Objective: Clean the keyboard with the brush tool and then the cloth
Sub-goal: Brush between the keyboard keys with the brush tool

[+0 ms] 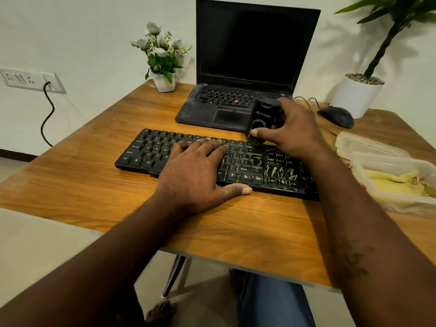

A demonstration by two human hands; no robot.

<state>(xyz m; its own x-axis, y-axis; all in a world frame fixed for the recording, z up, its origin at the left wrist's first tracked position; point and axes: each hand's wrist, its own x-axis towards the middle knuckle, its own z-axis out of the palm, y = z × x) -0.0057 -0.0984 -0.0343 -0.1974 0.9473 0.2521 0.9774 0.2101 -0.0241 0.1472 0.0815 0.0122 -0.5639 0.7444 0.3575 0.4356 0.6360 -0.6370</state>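
1. Keyboard: left hand lies flat across its middle keys, fingers straight, hiding them.
2. Black brush tool gripped by right hand at keyboard's far edge; bristles hidden.
3. Yellow cloth in clear container, cropped at right.

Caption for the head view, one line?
Left hand rests on the dusty keyboard; right hand holds the brush tool at its far edge; yellow cloth in a plastic box.

Left hand flat, right hand curled

Keys on the keyboard read Ctrl, Alt and Shift.
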